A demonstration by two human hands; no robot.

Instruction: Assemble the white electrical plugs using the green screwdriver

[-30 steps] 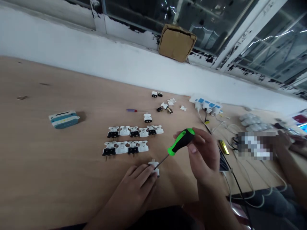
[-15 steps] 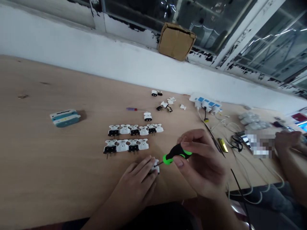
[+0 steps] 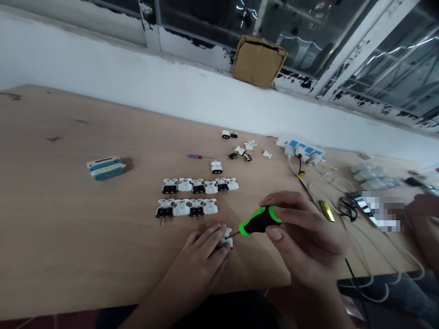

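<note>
My left hand [image 3: 206,253] presses a small white plug housing [image 3: 229,238] against the table, its fingers covering most of the piece. In my right hand [image 3: 305,242] is a screwdriver with a stubby black and green handle [image 3: 259,221], pinched between thumb and fingers. Its thin shaft slants down to the left, and the tip meets the housing at a dark spot like a screw hole. Just beyond lie two rows of opened plug halves: a near row [image 3: 181,208] and a far row [image 3: 185,185], some with black pin bases.
Behind the rows are a closed white plug [image 3: 216,167], a small purple screwdriver [image 3: 195,156] and loose plug parts [image 3: 240,151]. A teal-and-white box [image 3: 107,168] stands left. At right are a power strip [image 3: 302,148], cables, a yellow object [image 3: 327,211] and another person's arm [image 3: 423,228].
The screwdriver handle has turned in my right hand, showing its green patches differently. The whole scene has shifted slightly right in view. My left hand keeps its hold on the housing.
</note>
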